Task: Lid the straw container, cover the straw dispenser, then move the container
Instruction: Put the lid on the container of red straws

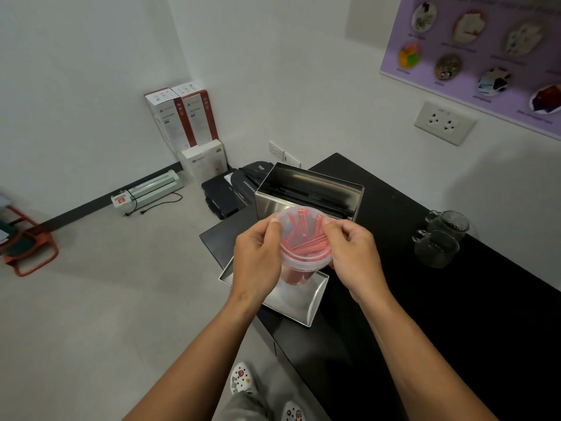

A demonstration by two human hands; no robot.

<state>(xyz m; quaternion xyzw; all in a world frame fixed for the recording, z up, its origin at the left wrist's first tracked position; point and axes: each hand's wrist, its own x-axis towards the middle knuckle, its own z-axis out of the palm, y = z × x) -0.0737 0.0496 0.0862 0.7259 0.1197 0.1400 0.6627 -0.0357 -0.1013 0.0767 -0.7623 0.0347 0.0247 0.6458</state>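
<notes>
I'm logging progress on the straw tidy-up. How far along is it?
Nothing is finished yet. In hand: both hands, left and right, press the clear lid onto the straw container. Left: the steel dispenser stands open, its cover lying on the counter; the container isn't moved.

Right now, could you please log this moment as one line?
step: lidding | left hand and right hand: pressing clear lid on round clear plastic container of red straws | open steel dispenser box: uncovered

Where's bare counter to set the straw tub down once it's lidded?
Free: the black counter between the metal lid and the glass mugs, and the near stretch right of the right hand. Crowded: the corner, with the open steel dispenser, its lid and the left hand on the straw container.
</notes>
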